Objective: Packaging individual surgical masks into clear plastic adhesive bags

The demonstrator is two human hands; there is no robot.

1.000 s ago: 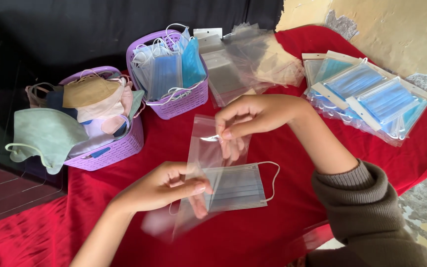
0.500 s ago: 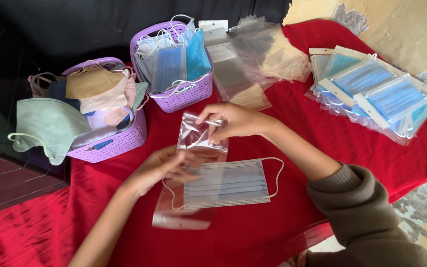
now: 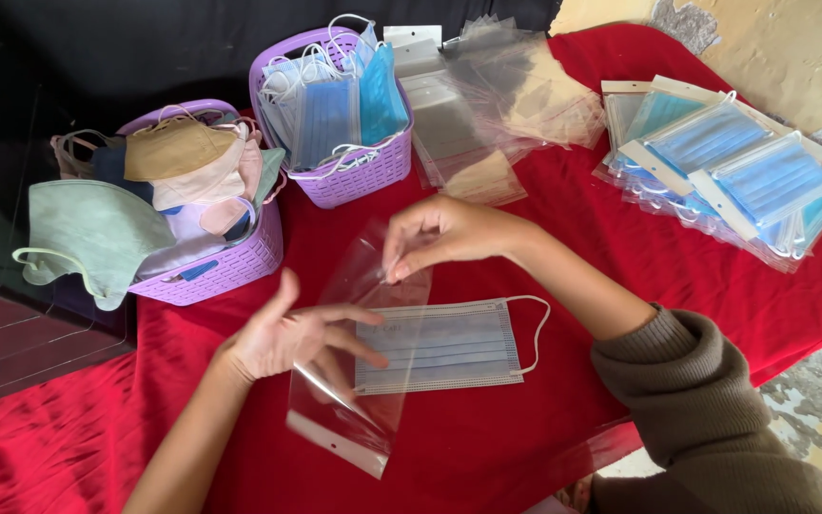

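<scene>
Here the right hand [image 3: 440, 233] pinches the top edge of a clear bag [image 3: 359, 352] above the red cloth [image 3: 487, 447]. The left hand [image 3: 287, 333], fingers spread, presses the bag and mask [image 3: 449, 345]; the bag's outline is hard to trace.

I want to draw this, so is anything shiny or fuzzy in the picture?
In the head view, soft daylight, hardly any shadows; the clear plastic bag shines pale where it catches light; the left hand looks slightly smeared, the right hand sharper; the black backdrop goes very dark.
</scene>
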